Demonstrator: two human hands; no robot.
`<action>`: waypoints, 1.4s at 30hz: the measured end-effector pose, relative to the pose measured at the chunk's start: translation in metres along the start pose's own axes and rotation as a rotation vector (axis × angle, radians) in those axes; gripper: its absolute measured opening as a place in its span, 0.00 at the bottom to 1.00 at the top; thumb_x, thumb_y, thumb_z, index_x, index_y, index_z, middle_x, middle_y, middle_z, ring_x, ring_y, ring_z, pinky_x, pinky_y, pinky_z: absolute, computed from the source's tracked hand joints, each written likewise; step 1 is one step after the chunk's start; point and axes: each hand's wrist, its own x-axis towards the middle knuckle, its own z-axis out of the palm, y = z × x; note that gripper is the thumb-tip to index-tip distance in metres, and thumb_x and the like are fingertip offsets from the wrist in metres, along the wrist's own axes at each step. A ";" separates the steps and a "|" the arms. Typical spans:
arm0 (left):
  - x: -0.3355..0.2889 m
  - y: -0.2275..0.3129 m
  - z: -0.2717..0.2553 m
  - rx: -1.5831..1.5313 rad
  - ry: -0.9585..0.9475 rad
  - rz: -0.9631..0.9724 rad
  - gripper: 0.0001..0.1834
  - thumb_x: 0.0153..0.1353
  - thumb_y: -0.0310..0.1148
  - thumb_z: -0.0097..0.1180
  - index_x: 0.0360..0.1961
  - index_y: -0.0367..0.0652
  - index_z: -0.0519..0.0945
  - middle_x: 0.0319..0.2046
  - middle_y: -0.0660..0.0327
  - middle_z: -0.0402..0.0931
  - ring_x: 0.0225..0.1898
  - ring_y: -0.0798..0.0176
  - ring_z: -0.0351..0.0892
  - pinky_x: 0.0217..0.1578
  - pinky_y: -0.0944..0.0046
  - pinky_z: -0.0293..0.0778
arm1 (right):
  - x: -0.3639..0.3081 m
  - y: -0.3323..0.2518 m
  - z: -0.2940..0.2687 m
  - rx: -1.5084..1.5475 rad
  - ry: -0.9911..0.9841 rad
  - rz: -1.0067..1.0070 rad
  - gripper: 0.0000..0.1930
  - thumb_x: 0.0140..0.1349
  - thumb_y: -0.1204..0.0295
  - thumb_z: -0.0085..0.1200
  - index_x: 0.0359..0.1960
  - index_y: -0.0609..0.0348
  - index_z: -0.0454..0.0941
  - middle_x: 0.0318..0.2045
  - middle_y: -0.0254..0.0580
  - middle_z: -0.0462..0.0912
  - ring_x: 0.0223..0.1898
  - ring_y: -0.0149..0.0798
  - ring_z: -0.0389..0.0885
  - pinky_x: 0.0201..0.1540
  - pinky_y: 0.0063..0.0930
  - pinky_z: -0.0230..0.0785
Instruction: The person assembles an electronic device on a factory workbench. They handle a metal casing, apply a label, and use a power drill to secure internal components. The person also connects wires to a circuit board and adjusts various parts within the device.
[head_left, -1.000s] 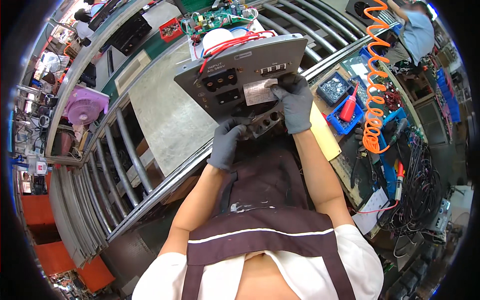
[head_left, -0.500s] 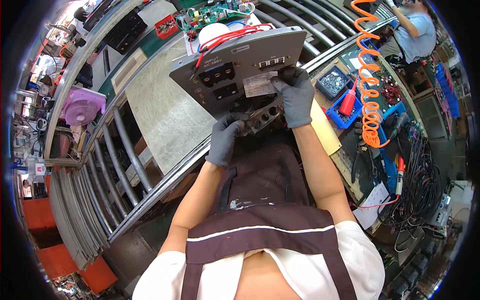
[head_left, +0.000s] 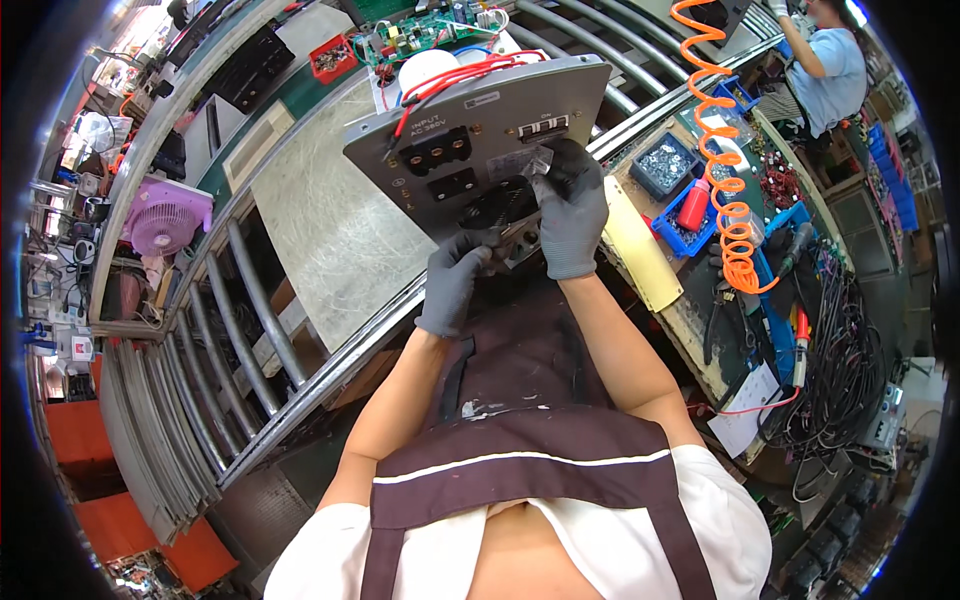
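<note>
- The grey metal panel (head_left: 489,130) stands tilted in the upper middle of the frame, its printed face toward the person.
- Already on it: a black terminal block (head_left: 437,151), a smaller black block (head_left: 452,186) below that, and a switch unit (head_left: 543,127) toward the panel's right; red wires (head_left: 470,76) run along its top edge.
- A pale label (head_left: 508,164) lies against the middle of the face, its right end partly covered; whether it is fully stuck down is unclear.
- Not yet finished, judging by the fingers: a shiny, crumpled film (head_left: 540,162) is at the label's right end, not laid aside.
- The right hand (head_left: 573,200), gloved, reaches up from the lower right, wrist nearly straight, thumb and forefinger pinched together on the film.
- The left hand (head_left: 452,280), gloved, comes from lower left, fingers curled beside a holed metal piece (head_left: 523,243) at the panel's lower edge; its grip there is hard to make out.
</note>
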 end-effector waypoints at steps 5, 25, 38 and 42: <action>-0.010 0.014 0.006 -0.023 0.035 -0.002 0.10 0.57 0.26 0.46 0.38 0.32 0.76 0.31 0.58 0.77 0.33 0.68 0.76 0.38 0.70 0.72 | -0.008 -0.003 -0.003 -0.135 0.013 -0.111 0.25 0.52 0.86 0.51 0.54 0.65 0.63 0.47 0.45 0.73 0.48 0.36 0.73 0.53 0.28 0.65; -0.023 0.008 -0.029 0.480 0.054 0.249 0.10 0.58 0.26 0.49 0.38 0.30 0.77 0.31 0.59 0.78 0.34 0.67 0.75 0.39 0.68 0.70 | 0.032 -0.072 -0.162 0.041 -0.242 0.237 0.12 0.49 0.76 0.54 0.36 0.63 0.80 0.33 0.38 0.81 0.38 0.29 0.77 0.44 0.23 0.68; -0.003 0.009 0.077 0.579 -0.516 0.410 0.09 0.52 0.22 0.51 0.36 0.35 0.78 0.30 0.55 0.77 0.33 0.60 0.77 0.35 0.65 0.72 | 0.128 0.007 -0.382 -1.207 0.452 0.726 0.49 0.42 0.37 0.58 0.63 0.55 0.58 0.57 0.54 0.67 0.58 0.52 0.66 0.61 0.40 0.58; -0.007 0.021 0.105 0.606 -0.605 0.496 0.09 0.51 0.22 0.51 0.35 0.36 0.78 0.29 0.54 0.77 0.32 0.55 0.77 0.35 0.64 0.72 | 0.123 0.004 -0.359 -0.778 0.377 0.585 0.38 0.52 0.64 0.61 0.60 0.70 0.57 0.55 0.60 0.68 0.48 0.45 0.76 0.44 0.30 0.71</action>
